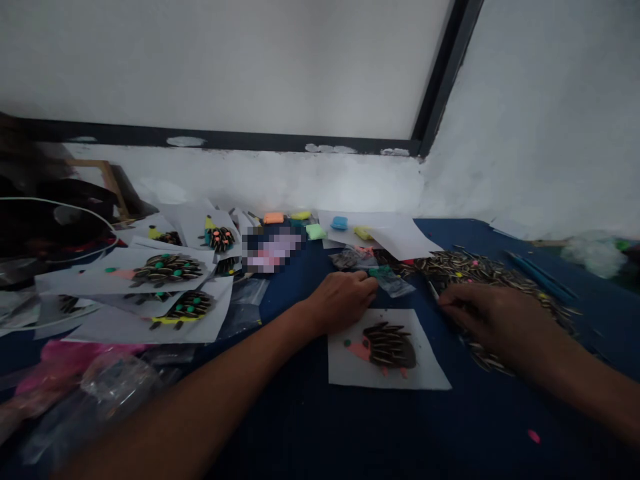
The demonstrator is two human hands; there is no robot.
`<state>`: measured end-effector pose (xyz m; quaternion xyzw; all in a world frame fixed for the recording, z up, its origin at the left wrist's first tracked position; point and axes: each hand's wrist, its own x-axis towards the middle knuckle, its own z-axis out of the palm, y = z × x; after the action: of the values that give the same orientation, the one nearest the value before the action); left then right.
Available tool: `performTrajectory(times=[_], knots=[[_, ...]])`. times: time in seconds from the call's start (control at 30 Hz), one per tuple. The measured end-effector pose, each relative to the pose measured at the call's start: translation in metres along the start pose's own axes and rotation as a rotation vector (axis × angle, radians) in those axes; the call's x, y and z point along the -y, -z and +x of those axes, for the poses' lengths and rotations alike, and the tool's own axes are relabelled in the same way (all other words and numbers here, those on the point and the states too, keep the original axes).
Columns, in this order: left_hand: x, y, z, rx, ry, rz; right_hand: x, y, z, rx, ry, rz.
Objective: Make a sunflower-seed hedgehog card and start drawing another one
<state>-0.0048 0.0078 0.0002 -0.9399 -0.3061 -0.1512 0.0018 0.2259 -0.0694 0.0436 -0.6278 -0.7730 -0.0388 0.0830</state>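
Note:
A hedgehog picture (387, 347) lies on a white paper sheet (345, 373), with a pink clay snout and feet, a grey-brown clay body and rows of striped sunflower seeds as spines. My left hand (345, 300) rests at the sheet's upper left edge, fingers curled and closed; whatever they hold is hidden. Just beyond it is a clear bag with green clay (393, 280). My right hand (485, 313) pinches at the left side of a pile of sunflower seeds (473, 268). A slim pale seed (433, 291) shows at its fingertips.
Finished-looking hedgehog sheets (167, 270) overlap on the left. Pink and clear plastic wrappers (120, 380) lie nearer. Coloured clay blocks (316, 231) sit by the wall. Blue tweezers or a similar tool (543, 277) lie right of the seeds. A pink bit (534, 436) is at front right.

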Motion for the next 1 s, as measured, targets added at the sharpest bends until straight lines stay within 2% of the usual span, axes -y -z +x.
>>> performTrajectory(times=[0.1, 0.27, 0.53, 0.77, 1.0], knots=[[0.000, 0.001, 0.000, 0.008, 0.008, -0.004, -0.010, 0.005, 0.003, 0.106, -0.113, -0.100], [0.000, 0.000, 0.000, -0.009, 0.000, -0.010, -0.018, 0.005, 0.004, 0.249, -0.147, -0.117], [0.002, -0.003, 0.000, -0.035, -0.013, -0.004, -0.019, -0.005, 0.005, 0.192, -0.131, -0.149], [0.002, -0.003, -0.001, -0.034, -0.011, 0.005, -0.026, -0.014, 0.008, 0.144, -0.047, -0.211], [0.001, -0.001, 0.000, -0.021, -0.004, 0.001, -0.025, -0.012, 0.006, 0.171, -0.085, -0.190]])
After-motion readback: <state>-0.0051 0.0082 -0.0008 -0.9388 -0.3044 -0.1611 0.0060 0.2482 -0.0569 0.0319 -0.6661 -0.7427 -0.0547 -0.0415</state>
